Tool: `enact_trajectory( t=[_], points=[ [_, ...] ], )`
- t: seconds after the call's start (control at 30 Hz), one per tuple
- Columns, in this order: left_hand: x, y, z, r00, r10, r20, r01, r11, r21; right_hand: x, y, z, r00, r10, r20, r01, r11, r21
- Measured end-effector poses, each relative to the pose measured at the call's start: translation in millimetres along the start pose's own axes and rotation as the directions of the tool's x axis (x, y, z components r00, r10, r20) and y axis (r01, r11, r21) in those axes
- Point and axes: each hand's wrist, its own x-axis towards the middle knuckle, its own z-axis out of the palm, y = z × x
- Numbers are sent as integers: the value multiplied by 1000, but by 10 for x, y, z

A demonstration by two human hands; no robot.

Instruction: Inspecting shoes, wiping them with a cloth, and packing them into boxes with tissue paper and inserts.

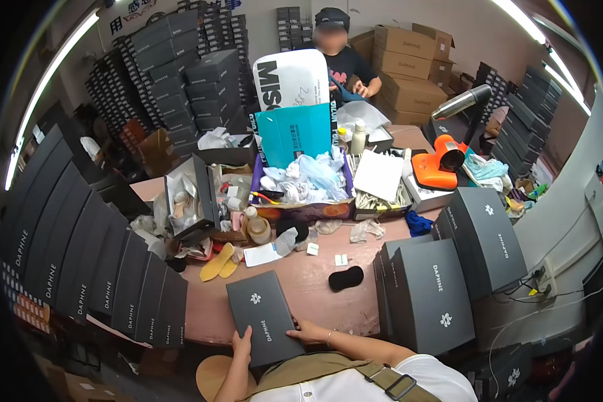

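A dark grey shoebox [264, 311] with white print on its lid lies at the near edge of the pink-topped table [204, 308]. My left hand [242, 343] grips the box's near left side, thumb up on the lid. On its right side my right hand [308, 331] holds it too, with the far fingers partly hidden by the box. The lid looks closed, so its contents cannot be seen. Beyond the box lie a black oval pad [346, 279], a small white-green label [342, 260] and a pair of yellow insoles [218, 262].
Stacked grey shoeboxes stand at the left [107, 281] and right [429, 295]. Behind are a purple-edged box of crumpled tissue [301, 181], a squat bottle [257, 228], an orange hot-air blower [439, 161] and an open shoebox [193, 194]. Across the table a person [348, 67] handles something dark blue.
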Motion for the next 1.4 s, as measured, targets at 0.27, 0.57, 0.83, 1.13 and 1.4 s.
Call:
enact_trajectory(
  t=[0.27, 0.57, 0.83, 1.13, 1.4],
  points=[
    [-132, -38, 252, 956, 203, -209, -126, 935, 333, 342, -184, -581, 907, 95, 410, -37, 989, -146],
    [50, -87, 332, 937, 245, -249, -159, 934, 320, 364, -367, -711, 905, 231, 357, -195, 972, -134],
    [305, 115, 262, 996, -57, 69, 70, 978, -194, 329, -336, -793, 961, 192, 198, -207, 976, 61],
    [434, 750, 289, 843, -124, 523, 313, 904, -290, -327, -657, -789, 955, 283, -93, -180, 797, 577],
    [927, 414, -205, 882, 168, 441, -117, 983, -141, -402, -1641, -104, 966, 140, -215, -37, 905, 424]
  ],
)
